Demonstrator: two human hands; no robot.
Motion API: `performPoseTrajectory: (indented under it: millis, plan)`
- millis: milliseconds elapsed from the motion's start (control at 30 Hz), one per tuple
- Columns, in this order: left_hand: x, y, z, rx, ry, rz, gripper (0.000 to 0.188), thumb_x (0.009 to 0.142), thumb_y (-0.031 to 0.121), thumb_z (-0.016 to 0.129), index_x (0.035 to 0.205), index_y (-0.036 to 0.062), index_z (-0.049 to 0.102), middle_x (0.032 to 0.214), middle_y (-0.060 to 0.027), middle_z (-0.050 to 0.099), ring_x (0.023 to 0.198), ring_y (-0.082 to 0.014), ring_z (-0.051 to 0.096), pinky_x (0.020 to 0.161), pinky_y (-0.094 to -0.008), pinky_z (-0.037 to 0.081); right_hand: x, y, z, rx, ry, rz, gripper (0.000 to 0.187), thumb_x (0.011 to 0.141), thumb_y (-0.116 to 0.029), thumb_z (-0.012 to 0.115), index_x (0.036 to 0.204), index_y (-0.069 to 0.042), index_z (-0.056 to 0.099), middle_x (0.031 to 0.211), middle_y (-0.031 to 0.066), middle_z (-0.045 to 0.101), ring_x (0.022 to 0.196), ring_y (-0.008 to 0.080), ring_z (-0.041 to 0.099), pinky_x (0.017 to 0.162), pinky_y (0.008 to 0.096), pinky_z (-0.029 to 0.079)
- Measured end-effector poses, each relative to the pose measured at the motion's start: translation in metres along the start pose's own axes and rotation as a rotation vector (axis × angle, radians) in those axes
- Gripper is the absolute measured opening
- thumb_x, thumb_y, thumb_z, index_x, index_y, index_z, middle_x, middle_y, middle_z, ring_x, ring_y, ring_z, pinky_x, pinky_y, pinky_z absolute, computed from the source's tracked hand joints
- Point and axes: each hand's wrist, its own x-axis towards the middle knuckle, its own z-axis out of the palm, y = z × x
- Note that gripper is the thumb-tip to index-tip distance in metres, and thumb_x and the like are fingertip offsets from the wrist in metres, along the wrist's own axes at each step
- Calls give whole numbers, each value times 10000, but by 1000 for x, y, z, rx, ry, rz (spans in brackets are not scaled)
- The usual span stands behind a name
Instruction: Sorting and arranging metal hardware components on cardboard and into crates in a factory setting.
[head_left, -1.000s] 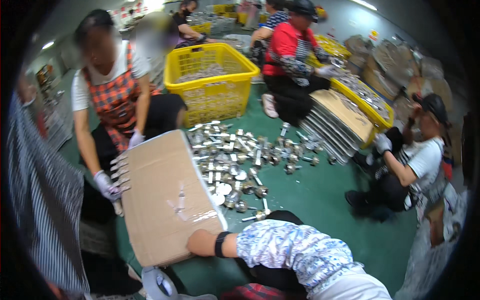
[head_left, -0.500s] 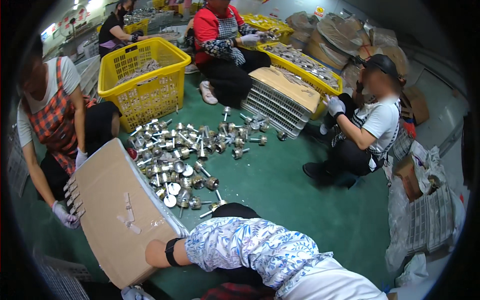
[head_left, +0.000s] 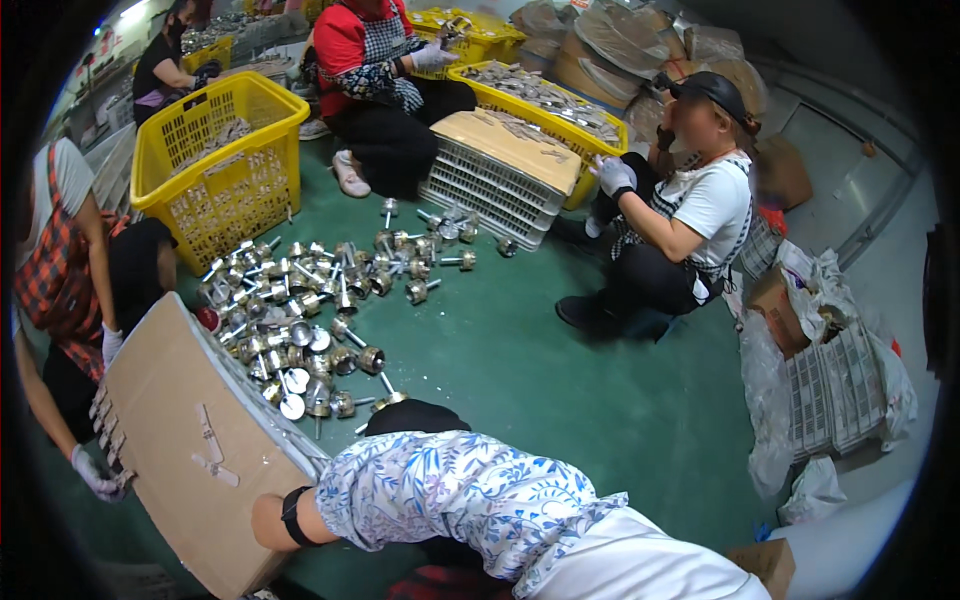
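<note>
Neither of my hands shows. My arm in a white and blue floral sleeve (head_left: 470, 490), with a black band (head_left: 293, 516) round it, comes in from the lower right. Its bare part lies over the near end of a box with a cardboard top (head_left: 190, 440), and what lies beyond drops out of the picture. On that cardboard rest a few small flat strips (head_left: 210, 432), with several more lined up along its left edge. There a co-worker's gloved hand (head_left: 97, 474) touches the edge. Beyond the box spreads a pile of shiny metal cups with stems (head_left: 300, 335).
A tall yellow basket (head_left: 230, 160) stands at the far left, holding flat metal pieces. Grey crates (head_left: 490, 200) under cardboard stand beside a yellow bin (head_left: 600, 120). Another co-worker (head_left: 690, 210) squats at the right. Plastic bags (head_left: 765, 400) and crates line the right wall.
The whole view has shifted, so the scene sits further left and slightly higher or lower in parts. A grey gloved hand at the lower edge has dropped out of the picture.
</note>
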Motion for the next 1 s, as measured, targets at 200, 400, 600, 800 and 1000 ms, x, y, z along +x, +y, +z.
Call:
performPoseTrajectory:
  millis: [200, 400, 600, 800, 1000]
  plan:
    - [13, 18, 6, 39, 219, -108, 190, 803, 60, 686, 869, -100, 609, 883, -231, 630, 781, -351, 635, 716, -441, 555, 12, -4, -9, -15, -68, 10, 190, 792, -200, 633, 931, -143, 750, 969, 73, 715, 907, 256, 677, 691, 417, 525]
    - [1, 7, 3, 208, -18, 16, 220, 767, 45, 721, 915, -75, 612, 918, -211, 628, 836, -356, 631, 778, -414, 546, 13, 4, -3, -52, -97, -98, 211, 786, -240, 644, 949, -158, 751, 988, 65, 713, 921, 253, 669, 721, 429, 519]
    - [-48, -21, 1, 64, -120, -160, 376, 745, 106, 730, 1040, -71, 580, 1033, -201, 605, 954, -323, 606, 829, -402, 533, 20, 6, 12, 14, -153, -38, 209, 801, -262, 640, 952, -172, 752, 984, 45, 715, 923, 239, 669, 722, 449, 525]
    - [-96, -49, 18, -19, -155, -310, 418, 722, 142, 724, 1065, -46, 577, 1052, -172, 597, 968, -292, 588, 841, -385, 520, 11, 3, 3, -28, -75, -30, 204, 793, -249, 636, 944, -175, 752, 956, 58, 718, 901, 241, 676, 701, 435, 527]
    - [-50, -1, 63, -57, 508, -546, 199, 744, 174, 654, 889, 37, 644, 865, -90, 620, 796, -248, 588, 776, -345, 504, 36, 0, 45, 231, 259, -29, 214, 783, -215, 545, 706, -92, 702, 731, 180, 669, 682, 336, 647, 624, 441, 507]
